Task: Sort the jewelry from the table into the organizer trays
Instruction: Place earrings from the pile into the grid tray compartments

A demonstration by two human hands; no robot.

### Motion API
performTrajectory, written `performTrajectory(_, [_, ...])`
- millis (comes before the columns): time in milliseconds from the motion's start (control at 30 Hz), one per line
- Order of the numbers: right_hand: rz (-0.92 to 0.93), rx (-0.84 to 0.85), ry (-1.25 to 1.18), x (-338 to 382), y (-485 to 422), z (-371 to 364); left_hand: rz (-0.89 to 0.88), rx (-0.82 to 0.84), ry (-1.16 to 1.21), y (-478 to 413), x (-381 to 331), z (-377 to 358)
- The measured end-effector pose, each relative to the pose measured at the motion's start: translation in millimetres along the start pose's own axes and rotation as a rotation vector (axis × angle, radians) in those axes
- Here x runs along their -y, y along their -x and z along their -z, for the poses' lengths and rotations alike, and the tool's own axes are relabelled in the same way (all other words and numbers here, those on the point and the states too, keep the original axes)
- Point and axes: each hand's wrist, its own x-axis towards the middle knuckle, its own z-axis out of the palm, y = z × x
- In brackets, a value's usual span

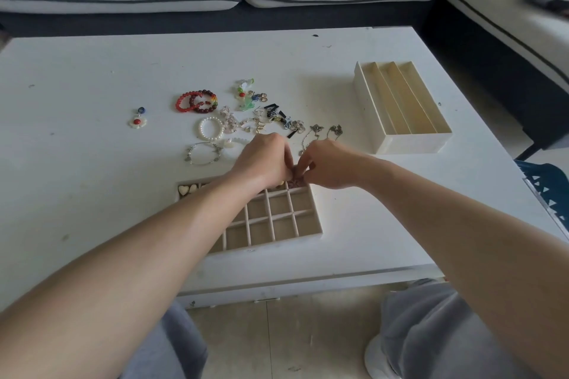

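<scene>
My left hand (264, 160) and my right hand (326, 163) meet over the far right corner of the beige grid tray (308, 234). Both have curled fingers that pinch a small purplish piece of jewelry (296, 183) just above a far-row compartment. Two heart-shaped pieces (188, 189) lie in the tray's far left compartment. Beyond the hands lies loose jewelry: red bead bracelets (197, 100), a pearl bracelet (211, 128), a silver bangle (203, 153), a heap of earrings (268, 115), chains (320, 131) and a flower pendant (138, 120) off to the left.
A cream organizer with long slots (400, 108) stands at the right on the white table (92, 86). Sofas run along the far side and right. The table's near edge is above my knees; a blue item (545, 175) sits at the right edge.
</scene>
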Motion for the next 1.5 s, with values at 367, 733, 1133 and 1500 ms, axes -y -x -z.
performTrajectory(367, [0.01,0.016,0.016,-1.3,2.9,1.2,-0.192,-0.023,-0.383,10.4,-10.7,0.0])
performTrajectory(733, [0.028,0.024,0.033,-1.1,6.2,1.7,-0.208,-0.064,-0.438,11.9,-13.6,-4.1])
performTrajectory(1133, [0.052,0.003,-0.018,-2.9,5.7,6.5,0.031,-0.003,0.076,-5.9,8.4,1.5])
performTrajectory(1500, [0.04,-0.045,-0.115,-1.6,6.6,10.8,0.041,0.15,0.21,-7.9,20.3,6.6])
